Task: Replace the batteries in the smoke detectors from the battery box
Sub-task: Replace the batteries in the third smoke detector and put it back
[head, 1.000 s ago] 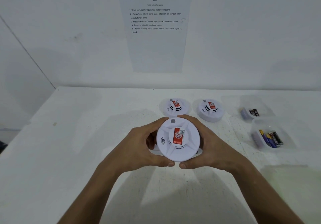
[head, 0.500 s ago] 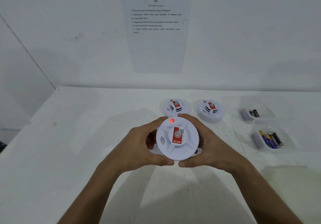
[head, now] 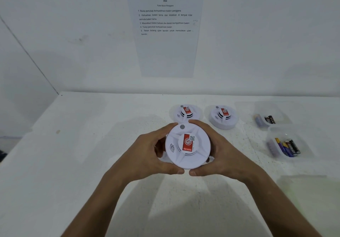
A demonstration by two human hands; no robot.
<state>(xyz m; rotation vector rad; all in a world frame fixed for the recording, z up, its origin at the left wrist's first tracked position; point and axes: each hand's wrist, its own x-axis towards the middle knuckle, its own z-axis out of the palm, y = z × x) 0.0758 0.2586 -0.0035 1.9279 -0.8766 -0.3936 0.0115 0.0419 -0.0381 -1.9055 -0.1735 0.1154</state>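
Your left hand [head: 147, 155] and right hand [head: 220, 154] both grasp the white smoke detector [head: 187, 145] by its rim, face up, held above the white table [head: 92, 144]. The small indicator [head: 182, 126] near its top edge, which glowed red half a second ago, is grey now. Your grip looks unchanged. Two more detectors [head: 185, 112] [head: 223, 116] sit just behind, and two clear battery boxes [head: 270, 119] [head: 287, 144] lie to your right.
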